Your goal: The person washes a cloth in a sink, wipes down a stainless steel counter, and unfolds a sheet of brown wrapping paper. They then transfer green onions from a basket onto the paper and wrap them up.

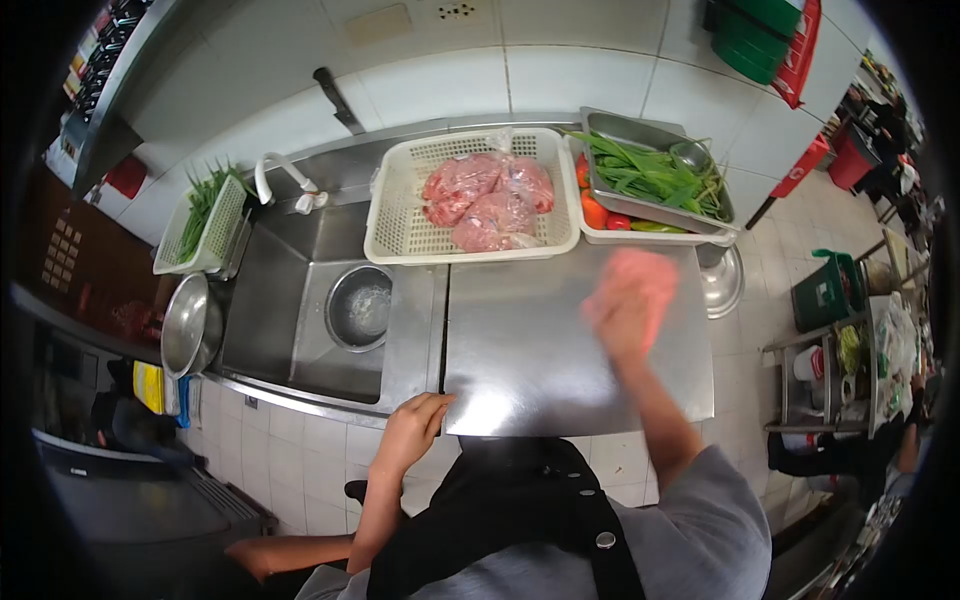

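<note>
A pink cloth [645, 281], blurred by motion, lies under my right hand [617, 318] on the right part of the steel counter [530, 340]. My right hand is closed on it. My left hand [413, 428] rests at the counter's front edge beside the sink, its fingers pressed together over the edge; nothing can be made out in it. Behind the counter stands a white perforated basket [400, 215] with bagged raw meat [490, 200]. To its right, a steel tray [610, 125] of green onions [650, 175] sits on a white tray [640, 238] with red and green vegetables.
The sink [290, 320] at left holds a steel bowl [360, 308] below a white faucet [290, 180]. Another bowl [192, 325] and a basket of greens [205, 225] stand further left. A knife [337, 100] is on the wall. Another person's forearm [290, 553] shows at lower left.
</note>
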Action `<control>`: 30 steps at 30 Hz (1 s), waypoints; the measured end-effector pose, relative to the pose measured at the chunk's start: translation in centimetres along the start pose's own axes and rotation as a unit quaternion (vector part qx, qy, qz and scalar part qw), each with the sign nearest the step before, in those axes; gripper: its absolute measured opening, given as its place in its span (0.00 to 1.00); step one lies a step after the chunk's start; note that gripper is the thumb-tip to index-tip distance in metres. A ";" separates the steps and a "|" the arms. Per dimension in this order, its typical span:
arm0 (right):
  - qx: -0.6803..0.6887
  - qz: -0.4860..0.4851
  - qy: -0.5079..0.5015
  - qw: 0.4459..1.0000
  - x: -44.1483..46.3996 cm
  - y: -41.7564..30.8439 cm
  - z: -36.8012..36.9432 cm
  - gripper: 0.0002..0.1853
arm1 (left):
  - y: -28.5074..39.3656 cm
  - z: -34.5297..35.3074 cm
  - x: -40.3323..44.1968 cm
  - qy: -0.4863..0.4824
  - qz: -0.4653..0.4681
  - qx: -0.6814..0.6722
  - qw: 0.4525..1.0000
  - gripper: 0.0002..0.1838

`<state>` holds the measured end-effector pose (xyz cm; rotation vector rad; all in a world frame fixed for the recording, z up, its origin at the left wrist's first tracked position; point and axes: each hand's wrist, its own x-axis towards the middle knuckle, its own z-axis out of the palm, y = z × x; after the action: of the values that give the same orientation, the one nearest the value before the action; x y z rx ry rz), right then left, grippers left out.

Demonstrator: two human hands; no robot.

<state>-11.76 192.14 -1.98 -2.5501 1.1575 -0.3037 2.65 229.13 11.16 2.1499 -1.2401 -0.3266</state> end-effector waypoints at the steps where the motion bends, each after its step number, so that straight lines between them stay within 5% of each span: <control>1: 0.015 -0.070 -0.027 0.997 -3.1 -4.3 0.5 0.33 | 0.1 0.0 -0.2 0.011 -0.009 -0.016 1.000 0.09; 5: 0.105 -0.409 -0.038 0.906 -11.0 -15.2 0.0 0.28 | -0.6 0.0 -2.0 0.010 -0.031 0.016 0.999 0.09; 7: 0.118 -0.434 -0.045 0.892 -8.0 -17.8 -0.1 0.26 | -0.4 -0.5 -3.1 0.027 -0.054 0.020 0.998 0.09; 9: 0.031 -0.356 -0.156 0.921 -1.7 -20.9 1.4 0.25 | -0.4 -1.0 -4.4 0.049 -0.088 0.032 0.994 0.09; 11: -0.015 -0.362 0.006 0.932 0.5 -21.1 5.0 0.23 | -0.7 -1.5 -5.6 0.077 -0.109 0.040 0.990 0.09; 12: -0.006 -0.393 0.216 0.894 1.5 -20.3 6.8 0.22 | -0.5 -1.8 -6.2 0.090 -0.128 0.024 0.987 0.09; 13: 0.000 -0.407 0.215 0.888 1.3 -21.2 7.3 0.22 | -0.5 -2.0 -6.9 0.102 -0.137 0.026 0.985 0.09; 15: 0.069 -0.324 -0.043 0.943 -0.5 -23.0 8.6 0.23 | -0.8 -2.6 -8.6 0.163 -0.149 0.007 0.975 0.09; 16: 0.069 -0.336 -0.044 0.938 -2.2 -23.4 9.2 0.23 | -1.2 -2.8 -9.4 0.181 -0.166 0.002 0.969 0.08; 18: 0.201 -0.583 -0.249 0.747 -6.0 -23.5 10.5 0.19 | -2.6 -3.1 -11.8 0.191 -0.190 0.007 0.963 0.08; 19: 0.200 -0.588 -0.249 0.743 -5.7 -24.6 12.2 0.19 | -3.5 -3.6 -12.6 0.193 -0.203 0.013 0.960 0.08; 21: 0.511 -0.415 -0.257 0.708 -4.3 -27.3 16.0 0.18 | -4.5 -5.2 -14.6 0.206 -0.223 0.016 0.953 0.08; 23: 0.362 -0.399 -0.140 0.831 -0.4 -30.7 14.3 0.20 | -6.1 -6.8 -16.9 0.215 -0.235 0.017 0.948 0.08; 24: 0.034 -0.441 -0.017 0.897 1.9 -32.0 11.3 0.22 | -7.3 -7.6 -18.3 0.237 -0.248 0.031 0.939 0.08; 27: -0.080 -0.357 0.006 0.931 2.3 -32.0 15.4 0.36 | -10.6 -10.9 -22.1 0.262 -0.265 0.041 0.927 0.08; 30: -0.114 -0.335 -0.029 0.935 -3.7 -32.8 14.5 0.38 | -13.6 -13.4 -25.9 0.300 -0.304 0.023 0.904 0.08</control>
<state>13.13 218.20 -3.26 -3.0689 0.2707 -0.2508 5.00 261.21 10.52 2.3728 -0.2212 0.1238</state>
